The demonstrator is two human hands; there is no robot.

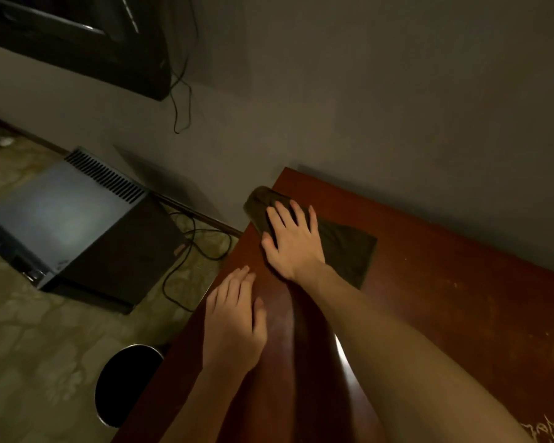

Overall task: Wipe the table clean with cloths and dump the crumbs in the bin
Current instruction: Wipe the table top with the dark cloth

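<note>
So we've got our right hand (293,241) flat on the cloth (346,254), fingers spread a little and pressing down, not pinching anything. The cloth is a dark olive one, sitting near the far left corner of the counter (445,298), and its bunched end pokes just past the counter's left edge. Our left hand (234,324) lies closer to us at that same left edge. It's palm down with the fingers straight and held together, not holding a thing, fingertips pointing toward the cloth but not touching it.

The bin (125,382) is down on the floor (45,330), just beside the counter's left edge and right below our left wrist: round, dark inside, shiny rim. Further back on the floor there's a grey box with a vent grille (77,225), with some cables (186,251) trailing next to it. There are pale marks on the counter's near right corner, but it's too blurry to tell if they're crumbs or scratches.
</note>
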